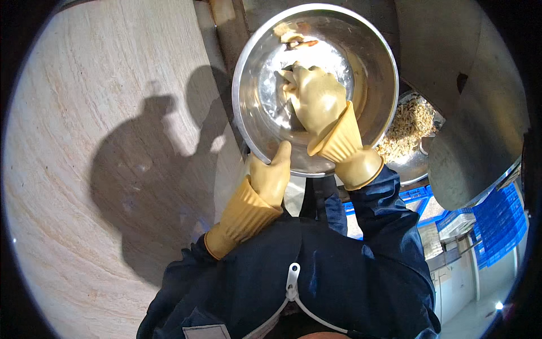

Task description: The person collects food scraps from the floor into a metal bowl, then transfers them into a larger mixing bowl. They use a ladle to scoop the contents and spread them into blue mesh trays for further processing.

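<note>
A round stainless steel basin [377, 80] is held tilted in front of my body. My left hand [269, 173], in a yellow rubber glove, grips its near rim, with the thumb over the edge. Inside the basin, my gloved right hand [319, 95] is curled, its fingertips turned away from me. Pale pieces show beside the right fingers; whether they are held cannot be told. Farther up the basin wall lie a few pale and orange-red scraps [294, 38].
A marbled pale panel [106, 84] fills the left side, with shadows on it. To the right, a metal pan holds a heap of small pale pieces [408, 127]. A large curved metal surface [470, 148] and blue plastic crates [501, 224] stand farther right.
</note>
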